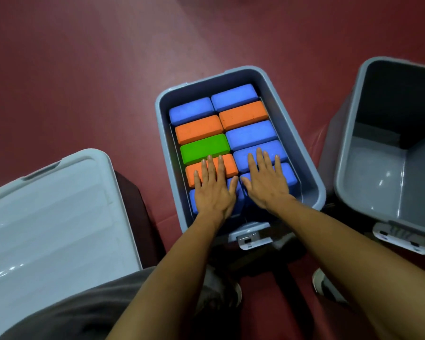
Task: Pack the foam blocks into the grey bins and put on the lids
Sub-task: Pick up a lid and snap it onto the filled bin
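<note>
We press both flat, open hands, left [212, 190] and right [265, 184], gripping nothing, on blocks [252, 134] under them in the bin [312, 173], likely levelling them for the lid [49, 217] left of us

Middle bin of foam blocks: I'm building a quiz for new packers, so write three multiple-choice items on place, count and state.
1. In the middle bin, where is the green block? A. left column B. right column C. nearest row
2. How many orange blocks show? A. two B. three C. five
3. How do the left hand and right hand lie? A. flat on the blocks B. curled round a block C. off the blocks
Answers: A, it sits left, between orange blocks; B, two left, one right; A, both lie spread flat on them.
</note>
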The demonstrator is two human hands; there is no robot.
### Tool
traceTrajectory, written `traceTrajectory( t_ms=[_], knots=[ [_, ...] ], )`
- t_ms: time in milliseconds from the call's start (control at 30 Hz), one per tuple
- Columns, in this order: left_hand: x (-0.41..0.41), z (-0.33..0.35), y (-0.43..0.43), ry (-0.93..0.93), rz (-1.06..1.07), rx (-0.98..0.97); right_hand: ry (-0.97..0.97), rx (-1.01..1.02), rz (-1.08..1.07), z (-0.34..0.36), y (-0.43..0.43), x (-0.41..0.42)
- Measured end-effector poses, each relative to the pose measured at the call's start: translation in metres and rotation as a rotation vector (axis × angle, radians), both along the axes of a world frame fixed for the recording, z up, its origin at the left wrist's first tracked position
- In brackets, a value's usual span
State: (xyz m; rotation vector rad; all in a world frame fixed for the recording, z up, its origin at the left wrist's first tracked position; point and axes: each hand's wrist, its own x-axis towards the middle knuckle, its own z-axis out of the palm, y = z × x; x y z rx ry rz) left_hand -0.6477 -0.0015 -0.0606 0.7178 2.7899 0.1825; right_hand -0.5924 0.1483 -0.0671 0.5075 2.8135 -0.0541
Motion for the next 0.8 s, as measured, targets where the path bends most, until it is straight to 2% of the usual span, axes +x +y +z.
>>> traceTrajectory(
  t_ms=[167,433,533,800],
  knots=[
    [0.013,0.035,-0.027,-0.015,-0.049,-0.075,-0.096,0.063,0.093,0.032,-0.017,0.031],
    [0.01,0.143,-0.073,0.015,0.023,0.017,-0.102,0.074,0.112,0.133,-0.066,0.027],
    [0.01,0.191,-0.111,0.006,0.077,0.049,-0.041,0.082,0.148,0.18,-0.107,0.017],
    [0.018,0.259,-0.254,0.017,0.185,-0.091,0.038,0.04,0.335,0.259,-0.267,-0.008]
  ],
)
